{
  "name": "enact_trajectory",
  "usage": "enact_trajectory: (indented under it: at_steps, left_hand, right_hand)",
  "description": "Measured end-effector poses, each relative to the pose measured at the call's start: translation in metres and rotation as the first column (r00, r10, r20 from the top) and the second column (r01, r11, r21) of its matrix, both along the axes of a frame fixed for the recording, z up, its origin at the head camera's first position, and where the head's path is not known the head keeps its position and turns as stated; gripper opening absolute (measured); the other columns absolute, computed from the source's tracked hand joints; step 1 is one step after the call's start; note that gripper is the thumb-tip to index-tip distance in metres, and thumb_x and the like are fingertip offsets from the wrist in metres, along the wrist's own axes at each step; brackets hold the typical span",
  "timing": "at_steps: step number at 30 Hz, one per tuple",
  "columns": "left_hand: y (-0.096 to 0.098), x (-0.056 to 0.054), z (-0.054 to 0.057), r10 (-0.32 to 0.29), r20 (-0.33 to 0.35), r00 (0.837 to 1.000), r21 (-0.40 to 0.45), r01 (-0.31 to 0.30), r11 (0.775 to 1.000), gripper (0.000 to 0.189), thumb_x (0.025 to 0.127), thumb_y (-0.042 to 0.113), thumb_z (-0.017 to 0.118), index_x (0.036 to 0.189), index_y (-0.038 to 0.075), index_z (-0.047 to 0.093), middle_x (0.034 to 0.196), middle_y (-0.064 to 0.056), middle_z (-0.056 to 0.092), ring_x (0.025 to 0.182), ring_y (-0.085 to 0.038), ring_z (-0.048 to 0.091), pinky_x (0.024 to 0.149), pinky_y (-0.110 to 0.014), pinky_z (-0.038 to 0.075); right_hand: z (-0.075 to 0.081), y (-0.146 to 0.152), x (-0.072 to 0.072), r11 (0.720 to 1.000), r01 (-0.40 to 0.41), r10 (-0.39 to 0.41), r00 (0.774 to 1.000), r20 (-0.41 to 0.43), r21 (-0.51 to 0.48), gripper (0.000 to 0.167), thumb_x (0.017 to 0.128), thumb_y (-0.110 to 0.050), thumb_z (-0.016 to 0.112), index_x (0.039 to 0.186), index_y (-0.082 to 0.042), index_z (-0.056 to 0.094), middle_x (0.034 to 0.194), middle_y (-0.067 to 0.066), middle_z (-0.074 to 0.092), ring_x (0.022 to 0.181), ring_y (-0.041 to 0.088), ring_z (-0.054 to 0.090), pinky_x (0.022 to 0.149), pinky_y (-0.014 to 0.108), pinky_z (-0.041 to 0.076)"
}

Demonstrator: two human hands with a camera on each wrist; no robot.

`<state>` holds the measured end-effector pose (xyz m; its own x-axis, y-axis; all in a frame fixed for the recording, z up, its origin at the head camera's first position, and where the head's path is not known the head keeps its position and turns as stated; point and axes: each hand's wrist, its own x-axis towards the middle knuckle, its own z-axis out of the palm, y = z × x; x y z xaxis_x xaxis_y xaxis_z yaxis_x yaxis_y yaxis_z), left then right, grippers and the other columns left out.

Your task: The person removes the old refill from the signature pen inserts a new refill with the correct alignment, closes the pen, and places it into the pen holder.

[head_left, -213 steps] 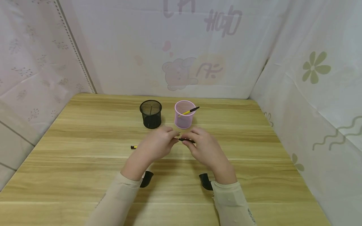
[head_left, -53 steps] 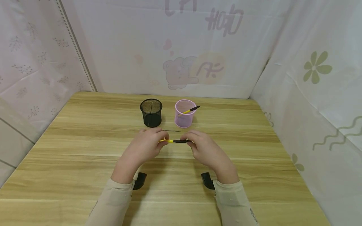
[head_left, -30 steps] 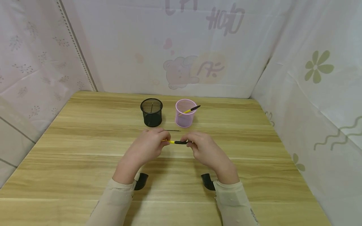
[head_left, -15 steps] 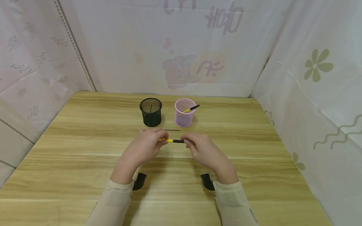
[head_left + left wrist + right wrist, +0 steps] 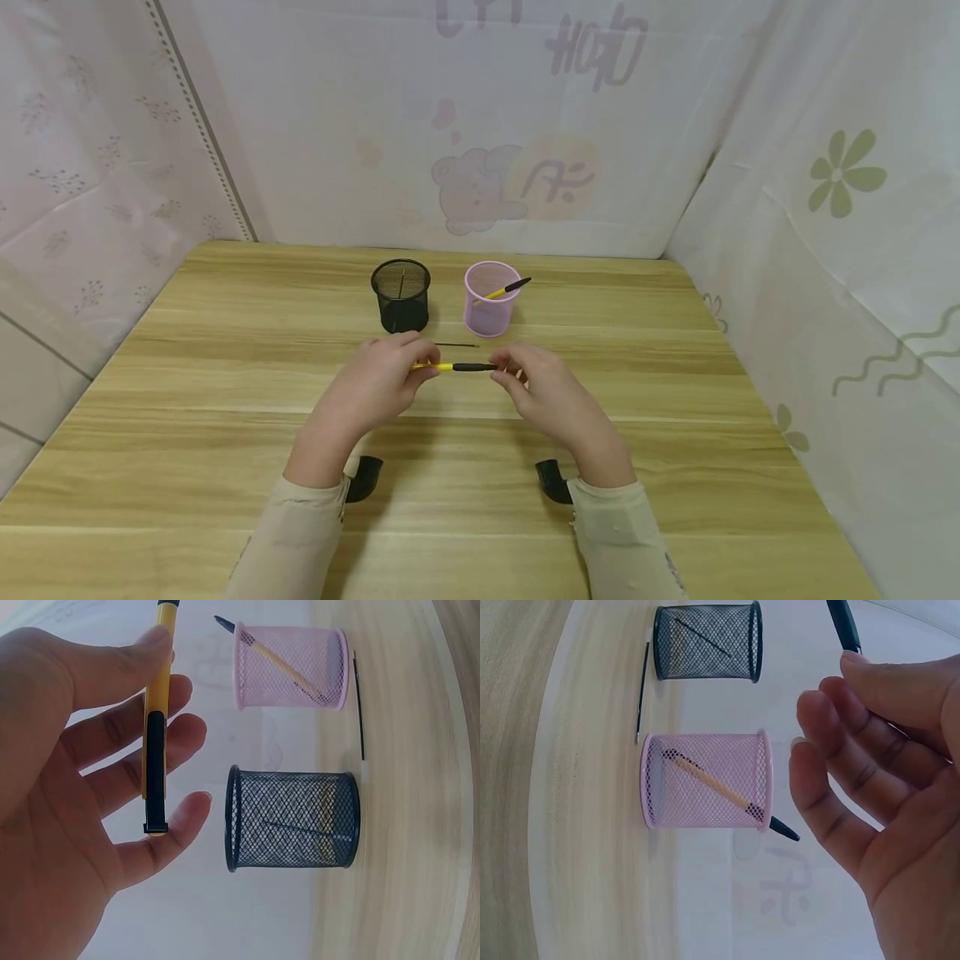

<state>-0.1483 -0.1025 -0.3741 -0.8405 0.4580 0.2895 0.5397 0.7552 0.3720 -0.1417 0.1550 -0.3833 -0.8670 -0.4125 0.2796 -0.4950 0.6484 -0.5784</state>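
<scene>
Between thumb and fingers, my left hand holds a pen by its yellow barrel. The pen's black clip points toward the palm in the left wrist view. Level between the hands, the pen's black grip section joins the barrel. At its tapered end my right hand pinches with thumb and fingertip; the other fingers are loosely bent. A thin dark pen refill lies on the table just behind the hands.
A black mesh pen cup with a thin rod inside stands behind the left hand. Beside it, a pink mesh cup holds a yellow and black pen leaning over its rim. Patterned cloth hangs behind the wooden table.
Earlier, a yellow piece lay at the left and the hands held a dark piece with a thin rod. Now barrel and grip are joined. Lately the right fingers slid to the tip.
</scene>
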Motion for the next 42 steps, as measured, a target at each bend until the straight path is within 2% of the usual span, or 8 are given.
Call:
enact_trajectory:
  at_steps: [8, 13, 19, 28, 37, 42]
  left_hand:
    - [-0.0005, 0.0000, -0.0003, -0.013, -0.026, 1.000, 0.004, 0.013, 1.000, 0.009, 0.098, 0.020, 0.078, 0.106, 0.017, 0.075, 0.098, 0.006, 0.072, 0.091, -0.015, 0.071, 0.094, -0.054, 0.056]
    - [-0.0001, -0.0002, -0.0008, -0.014, -0.028, 1.000, -0.001, 0.014, 1.000, 0.008, 0.098, 0.020, 0.078, 0.105, 0.017, 0.075, 0.098, 0.006, 0.073, 0.091, -0.015, 0.072, 0.094, -0.053, 0.056]
    - [0.0002, 0.0001, -0.0014, -0.014, -0.032, 0.999, -0.004, 0.014, 1.000, 0.008, 0.098, 0.020, 0.078, 0.105, 0.017, 0.075, 0.098, 0.006, 0.072, 0.089, -0.015, 0.071, 0.093, -0.053, 0.056]
    - [0.0001, 0.0008, -0.0011, -0.014, -0.032, 0.999, -0.003, 0.014, 1.000, 0.009, 0.098, 0.020, 0.079, 0.105, 0.017, 0.075, 0.098, 0.007, 0.072, 0.090, -0.015, 0.071, 0.094, -0.053, 0.055]
    - [0.0012, 0.0010, -0.0011, -0.014, -0.030, 0.999, 0.005, 0.014, 1.000, 0.009, 0.098, 0.020, 0.079, 0.106, 0.017, 0.076, 0.098, 0.006, 0.072, 0.090, -0.014, 0.071, 0.095, -0.053, 0.055]
    - [0.0005, 0.0012, -0.0006, -0.011, -0.033, 0.999, 0.003, 0.011, 1.000, 0.009, 0.098, 0.020, 0.078, 0.106, 0.016, 0.076, 0.098, 0.006, 0.073, 0.090, -0.014, 0.071, 0.094, -0.052, 0.056]
  right_hand:
    - [-0.0032, -0.0003, -0.0013, 1.000, -0.004, 0.003, 0.999, -0.044, -0.026, 0.009, 0.100, -0.006, 0.072, 0.110, -0.005, 0.073, 0.101, 0.004, 0.075, 0.087, 0.016, 0.066, 0.076, 0.035, 0.058]
    - [-0.0056, -0.0002, -0.0019, 0.999, -0.007, 0.005, 0.998, -0.058, -0.035, 0.008, 0.101, -0.006, 0.072, 0.108, -0.004, 0.073, 0.098, 0.003, 0.074, 0.085, 0.015, 0.064, 0.076, 0.032, 0.056]
    - [-0.0063, 0.0003, -0.0020, 1.000, -0.005, 0.004, 0.999, -0.051, -0.027, 0.007, 0.104, -0.010, 0.069, 0.108, -0.007, 0.073, 0.095, 0.001, 0.071, 0.083, 0.014, 0.061, 0.077, 0.031, 0.055]
    - [-0.0074, 0.0011, -0.0016, 1.000, -0.008, 0.007, 1.000, -0.021, -0.020, 0.009, 0.106, -0.011, 0.065, 0.110, -0.008, 0.073, 0.091, 0.001, 0.065, 0.079, 0.012, 0.056, 0.072, 0.026, 0.051]
    - [-0.0087, 0.0018, -0.0018, 1.000, -0.022, 0.022, 1.000, 0.013, -0.018, 0.016, 0.110, -0.013, 0.059, 0.096, -0.011, 0.066, 0.079, -0.003, 0.053, 0.068, 0.009, 0.047, 0.061, 0.023, 0.044]
    - [-0.0080, 0.0013, -0.0013, 1.000, -0.007, 0.008, 0.999, 0.036, -0.006, 0.016, 0.111, -0.017, 0.057, 0.101, -0.011, 0.068, 0.080, -0.001, 0.053, 0.070, 0.011, 0.049, 0.063, 0.026, 0.046]
